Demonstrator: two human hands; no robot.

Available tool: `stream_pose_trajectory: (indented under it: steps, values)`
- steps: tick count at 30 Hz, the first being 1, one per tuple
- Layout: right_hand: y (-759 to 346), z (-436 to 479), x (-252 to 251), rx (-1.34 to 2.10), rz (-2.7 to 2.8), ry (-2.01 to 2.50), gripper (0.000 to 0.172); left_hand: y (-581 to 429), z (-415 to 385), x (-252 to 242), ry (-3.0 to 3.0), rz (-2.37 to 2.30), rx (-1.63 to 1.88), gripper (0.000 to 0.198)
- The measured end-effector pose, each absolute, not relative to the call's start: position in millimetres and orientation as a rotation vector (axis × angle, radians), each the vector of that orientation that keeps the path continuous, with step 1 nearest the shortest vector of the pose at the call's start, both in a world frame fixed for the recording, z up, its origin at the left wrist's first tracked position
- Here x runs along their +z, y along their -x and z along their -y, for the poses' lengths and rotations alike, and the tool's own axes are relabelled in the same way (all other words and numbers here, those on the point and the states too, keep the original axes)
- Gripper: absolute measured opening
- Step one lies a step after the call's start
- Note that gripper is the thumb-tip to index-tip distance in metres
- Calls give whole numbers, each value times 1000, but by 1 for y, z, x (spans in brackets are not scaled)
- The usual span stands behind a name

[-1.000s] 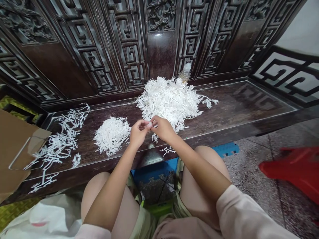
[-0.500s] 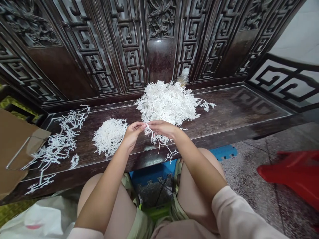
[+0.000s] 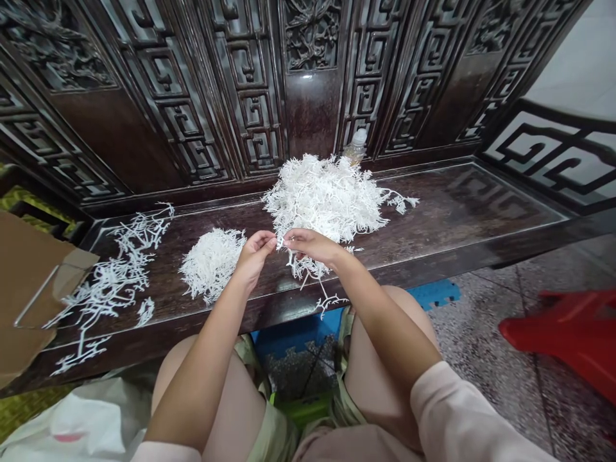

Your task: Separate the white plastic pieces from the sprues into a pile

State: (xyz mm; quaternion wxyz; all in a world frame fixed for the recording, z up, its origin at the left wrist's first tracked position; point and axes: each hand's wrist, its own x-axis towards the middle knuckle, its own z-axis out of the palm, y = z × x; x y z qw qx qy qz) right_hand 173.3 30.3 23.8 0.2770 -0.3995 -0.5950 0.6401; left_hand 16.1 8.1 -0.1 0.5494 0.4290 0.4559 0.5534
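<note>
A large heap of white branched pieces [image 3: 327, 196] lies at the middle of the dark wooden bench [image 3: 433, 224]. Just in front of it, my left hand [image 3: 256, 253] and my right hand [image 3: 310, 245] are close together, fingertips a little apart. Both pinch a small white branched piece [image 3: 280, 243] between them. Left of my left hand sits a smaller, rounded white pile [image 3: 213, 264]. Longer white branches [image 3: 113, 279] are spread at the bench's left end. A forked white branch [image 3: 327, 300] hangs over the front edge below my right hand.
A clear bottle [image 3: 356, 146] stands behind the large heap, against the carved backrest [image 3: 312, 109]. Cardboard [image 3: 33, 289] is at the left edge, a white bag [image 3: 86, 417] at lower left. A red plastic object [image 3: 568, 333] stands on the floor at right.
My fingertips have moved slightly apart, with the small piece now showing between them. The forked branch below my right hand has shifted a little.
</note>
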Motion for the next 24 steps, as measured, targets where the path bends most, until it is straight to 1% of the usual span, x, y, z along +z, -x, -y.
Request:
stream_pose_trajectory:
  steps: [3, 7, 9, 16, 20, 24]
  values:
    - [-173, -31, 21, 1572, 1649, 1091, 14, -17, -7, -1, -1093, -1101, 1233, 21]
    - [-173, -31, 20, 1388, 1750, 1113, 13, -17, -7, 0, -1125, -1125, 1120, 28]
    - [-174, -31, 22, 1364, 1791, 1129, 12, -16, -7, -1, -1156, -1122, 1070, 30]
    - [-172, -26, 30, 1441, 1868, 1130, 9, -16, -6, -5, -1076, -1057, 878, 38]
    - [-174, -24, 36, 1641, 1810, 999, 10, -20, 0, 1, -997, -925, 923, 33]
    - [-175, -22, 44, 1765, 1803, 949, 19, -19, 4, 10, -974, -892, 983, 31]
